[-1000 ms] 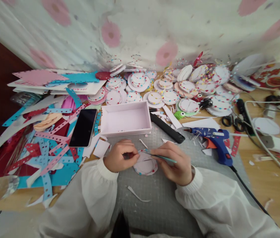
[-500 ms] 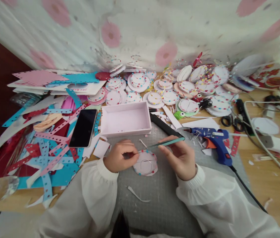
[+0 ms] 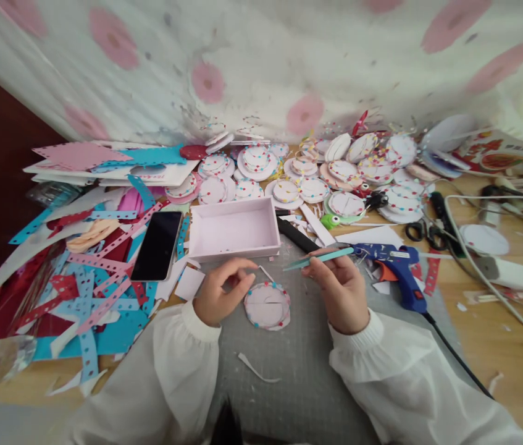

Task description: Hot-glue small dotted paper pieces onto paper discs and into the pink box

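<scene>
A round white paper disc (image 3: pixel 267 305) edged with coloured dots lies on the grey cutting mat (image 3: pixel 298 358). My left hand (image 3: pixel 221 290) rests at the disc's left edge, its fingers curled and loosely apart, nothing visible in them. My right hand (image 3: pixel 341 289) is right of the disc and grips teal tweezers (image 3: pixel 319 259), whose tip points left, lifted above the mat. An open white box (image 3: pixel 236 230) stands just behind the disc.
A black phone (image 3: pixel 158 245) lies left of the box among blue, pink and red punched strips (image 3: pixel 89 278). A blue glue gun (image 3: pixel 397 266) with its cable lies at the right. Several finished dotted discs (image 3: pixel 317 167) are piled at the back, scissors (image 3: pixel 421 230) beside them.
My right hand lifted the tweezers off the disc and drew them up and to the right. My left hand loosened its pinch on the disc's edge. The view shifted slightly.
</scene>
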Demonstrator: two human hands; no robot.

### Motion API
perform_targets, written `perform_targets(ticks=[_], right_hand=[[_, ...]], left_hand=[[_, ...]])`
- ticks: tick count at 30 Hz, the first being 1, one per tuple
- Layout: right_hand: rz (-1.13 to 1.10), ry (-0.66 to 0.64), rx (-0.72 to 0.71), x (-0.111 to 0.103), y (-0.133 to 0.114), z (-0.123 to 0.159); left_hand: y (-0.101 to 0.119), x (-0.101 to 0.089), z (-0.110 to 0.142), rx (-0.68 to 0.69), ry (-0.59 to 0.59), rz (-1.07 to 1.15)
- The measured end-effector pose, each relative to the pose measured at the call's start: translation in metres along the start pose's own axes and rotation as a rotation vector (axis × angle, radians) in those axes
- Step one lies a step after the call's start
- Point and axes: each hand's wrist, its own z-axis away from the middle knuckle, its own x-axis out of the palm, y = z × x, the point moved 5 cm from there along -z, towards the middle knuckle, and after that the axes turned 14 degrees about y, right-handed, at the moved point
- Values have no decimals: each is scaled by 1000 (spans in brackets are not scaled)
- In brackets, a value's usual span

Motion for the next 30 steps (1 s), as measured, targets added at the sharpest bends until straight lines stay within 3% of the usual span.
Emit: perform_targets(ticks=[5,14,30], right_hand=[[-69,49,57,-3,3,-3],[-107,104,40,-4,3,-5],[-63,32,19,-2,5,-1]], left_hand=[[-3,-6,2,-19,117,24],[-5,-1,3,2,69,-43],[-5,2,12,71,0,-175]])
